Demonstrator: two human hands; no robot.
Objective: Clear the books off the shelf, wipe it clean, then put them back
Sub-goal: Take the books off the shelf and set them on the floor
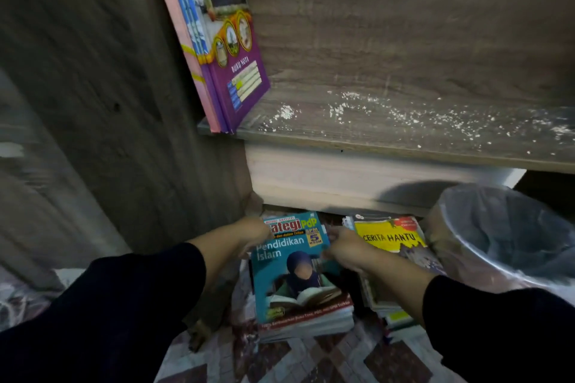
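Observation:
A wooden shelf carries scattered white dust and crumbs. At its left end a few thin purple and pink notebooks lean upright against the side panel. Below the shelf, a stack of books lies on the floor, topped by a teal book titled Pendidikan Islam. My left hand grips the stack's upper left edge. My right hand grips its upper right edge. A second stack topped by a yellow book lies just to the right, partly hidden by my right forearm.
A bin lined with a clear plastic bag stands at the right, close to the yellow book's stack. A tall wooden side panel rises at the left. The floor has a patterned covering.

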